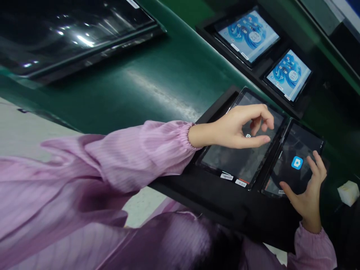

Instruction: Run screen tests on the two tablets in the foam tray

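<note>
Glass-faced tablets, two, near right in a black tray (225, 202). Left tablet (242, 157): your left hand (239, 129) hovers, fingers curled, empty. Right tablet (295, 161): right hand (308, 195) spread wide on it. Likely stiff, slick, fragile; grip by the edges.

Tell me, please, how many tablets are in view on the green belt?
4: two lit tablets in the far tray, two dark tablets in the near tray. More may lie beyond the frame.
</note>
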`<state>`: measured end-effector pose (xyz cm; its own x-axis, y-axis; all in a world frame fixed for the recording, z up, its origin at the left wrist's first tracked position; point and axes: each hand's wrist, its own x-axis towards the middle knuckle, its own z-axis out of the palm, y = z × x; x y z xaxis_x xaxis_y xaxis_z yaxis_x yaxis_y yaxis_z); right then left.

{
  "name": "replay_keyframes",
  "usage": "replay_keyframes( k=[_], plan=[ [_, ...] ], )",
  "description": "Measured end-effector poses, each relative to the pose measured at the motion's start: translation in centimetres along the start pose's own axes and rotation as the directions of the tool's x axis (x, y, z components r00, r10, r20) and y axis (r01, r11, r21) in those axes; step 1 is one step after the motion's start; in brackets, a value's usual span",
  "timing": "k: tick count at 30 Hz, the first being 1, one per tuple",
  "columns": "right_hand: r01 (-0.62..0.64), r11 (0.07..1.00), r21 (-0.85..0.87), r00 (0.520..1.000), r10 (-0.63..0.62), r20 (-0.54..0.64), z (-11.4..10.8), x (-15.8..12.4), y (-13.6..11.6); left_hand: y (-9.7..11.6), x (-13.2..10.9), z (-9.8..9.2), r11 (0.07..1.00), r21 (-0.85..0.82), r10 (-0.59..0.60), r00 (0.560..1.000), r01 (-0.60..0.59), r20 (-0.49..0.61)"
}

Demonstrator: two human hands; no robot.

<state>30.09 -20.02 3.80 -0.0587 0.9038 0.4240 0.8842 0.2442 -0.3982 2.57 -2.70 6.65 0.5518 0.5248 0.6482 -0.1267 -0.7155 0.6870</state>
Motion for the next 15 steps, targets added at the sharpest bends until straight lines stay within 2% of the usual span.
replay_keyframes(
  k=[5, 11, 15],
  plan=[
    [0.003, 1.000, 0.007, 1.000, -0.003, -0.016, 0.00, 0.12, 0.22, 0.05, 0.12, -0.12, 0.996, 0.083, 0.002, 0.994, -0.011, 0.107],
    [0.006, 0.998, 0.068, 0.998, -0.002, -0.059, -0.20, 0.11, 0.36, -0.20, 0.05, -0.24, 0.993, 0.113, 0.001, 0.989, -0.018, 0.149],
    [0.014, 0.996, 0.083, 0.997, -0.007, -0.079, -0.42, 0.00, 0.53, -0.28, -0.23, -0.18, 0.975, 0.216, 0.000, 0.971, -0.054, 0.240]
  ],
)
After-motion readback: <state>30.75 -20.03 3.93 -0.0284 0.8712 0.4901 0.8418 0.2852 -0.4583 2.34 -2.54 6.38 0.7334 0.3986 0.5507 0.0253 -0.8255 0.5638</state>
